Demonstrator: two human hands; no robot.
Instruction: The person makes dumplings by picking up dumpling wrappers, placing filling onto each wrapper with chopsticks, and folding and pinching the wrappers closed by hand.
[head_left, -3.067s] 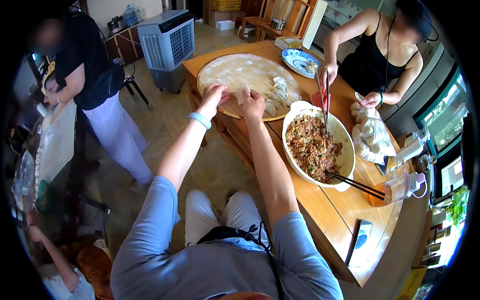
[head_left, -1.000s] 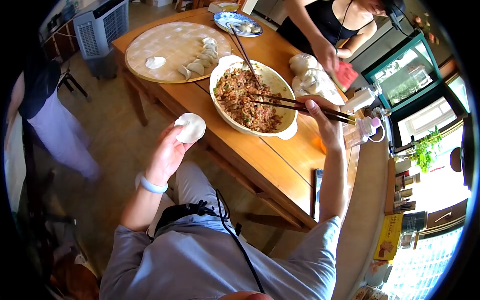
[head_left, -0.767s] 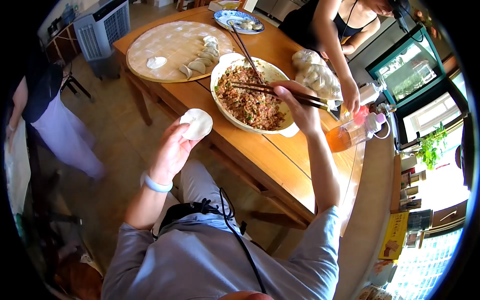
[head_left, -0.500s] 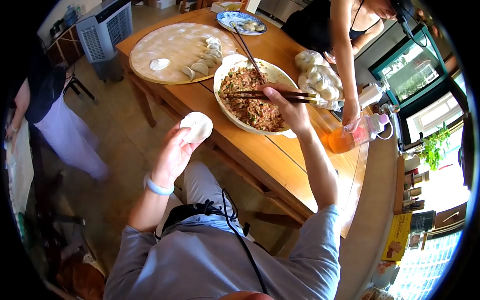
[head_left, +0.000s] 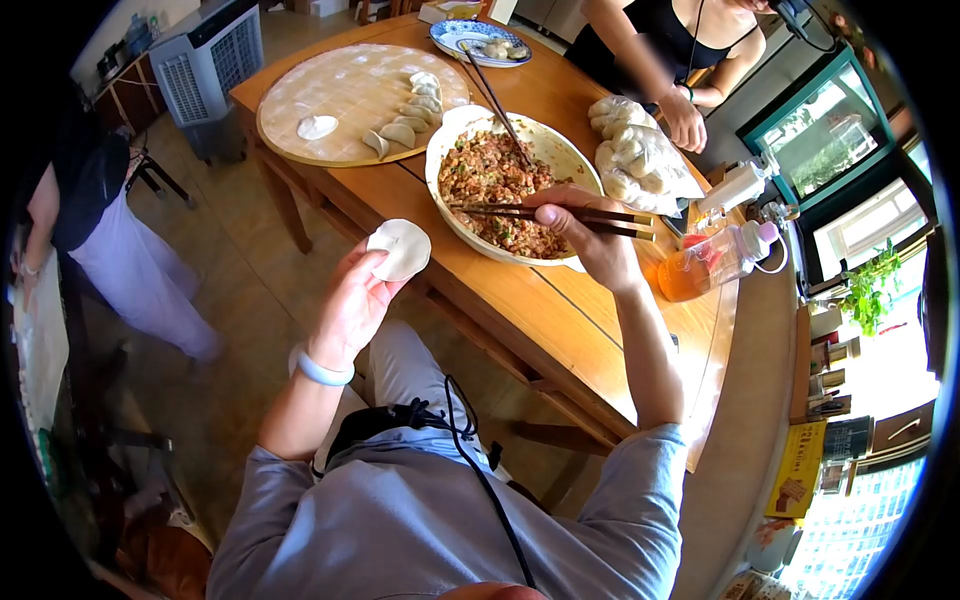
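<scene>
A round dumpling wrapper is pinched at its edge by my left hand, held up just off the table's near edge. My right hand grips a pair of chopsticks over the large white bowl. Their tips reach into the minced filling at the bowl's left side. A second pair of chopsticks leans in the bowl against its far rim. Behind the bowl, several folded dumplings and one flat wrapper lie on a floured round board.
A blue-patterned plate with a few dumplings sits at the far end. Right of the bowl are a plastic bag of pale round items and a bottle of amber liquid. One person stands across the wooden table, another at far left.
The other person's hand has drawn back from beside the bottle to near the plastic bag. My right hand has shifted slightly right and down with the chopsticks; the wrapper has moved slightly right.
</scene>
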